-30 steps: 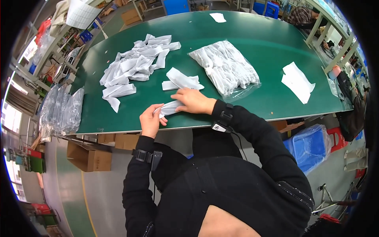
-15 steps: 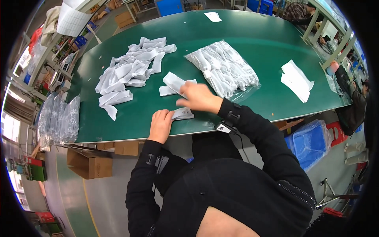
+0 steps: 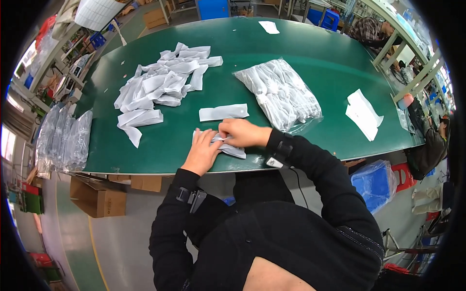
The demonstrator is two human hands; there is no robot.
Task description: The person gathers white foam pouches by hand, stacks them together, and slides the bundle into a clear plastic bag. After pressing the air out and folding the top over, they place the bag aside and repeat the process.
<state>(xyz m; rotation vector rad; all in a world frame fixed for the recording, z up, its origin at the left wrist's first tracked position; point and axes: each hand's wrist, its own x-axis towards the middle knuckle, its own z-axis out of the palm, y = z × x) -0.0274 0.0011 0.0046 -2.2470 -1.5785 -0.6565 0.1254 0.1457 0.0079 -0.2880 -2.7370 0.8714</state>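
Near the table's front edge, my right hand point(image 3: 242, 133) is closed in a pinch on a thin white packet. My left hand point(image 3: 200, 153) holds the same packet from the left, its fingers bent over it. A second white packet point(image 3: 234, 152) sticks out from beneath the two hands; where they overlap is partly hidden by my fingers. Just beyond my hands, a single flat white packet point(image 3: 223, 112) lies by itself. To the left, a loose heap of similar white packets point(image 3: 160, 87) is spread over the table.
A clear plastic bag point(image 3: 281, 92) full of white packets lies beyond my right hand. White paper sheets point(image 3: 363, 115) rest at the right of the green table point(image 3: 301, 43). Plastic-wrapped bundles point(image 3: 65, 138) stand at the left edge. A blue bin point(image 3: 371, 184) and cardboard box point(image 3: 99, 196) are below.
My right hand has come down from the packets beyond to meet my left hand, with one packet brought along. One packet stays behind where two lay crossed.
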